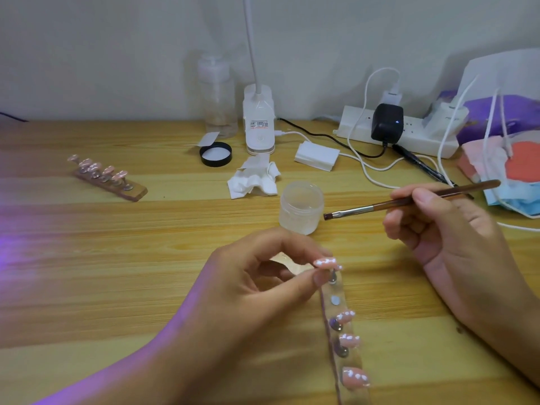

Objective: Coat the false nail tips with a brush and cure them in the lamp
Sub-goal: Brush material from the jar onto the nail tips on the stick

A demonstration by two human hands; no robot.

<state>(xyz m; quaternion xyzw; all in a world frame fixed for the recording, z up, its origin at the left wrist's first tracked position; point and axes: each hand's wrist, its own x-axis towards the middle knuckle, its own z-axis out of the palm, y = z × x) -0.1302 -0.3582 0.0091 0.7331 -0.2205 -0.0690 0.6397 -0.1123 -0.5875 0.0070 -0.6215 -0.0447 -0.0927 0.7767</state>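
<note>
My left hand (251,276) pinches a pink false nail tip (326,263) on its small stand, just above the far end of a clear holder strip (340,340). Three more pink tips with white marks stand on that strip, and one round spot on it is bare. My right hand (444,226) holds a brown-handled brush (388,204) like a pen, its bristle end pointing left beside an open clear jar (301,207). A second strip with several pink tips (102,175) lies at the far left. Violet light spills in from the left edge; the lamp itself is out of view.
Behind the jar lie crumpled white wipes (254,179), a black jar lid (215,154), a white desk lamp base (258,124) and a clear bottle (217,97). A power strip (409,133) with plugs and cables, a small white box (317,156) and a pile of bags fill the right back.
</note>
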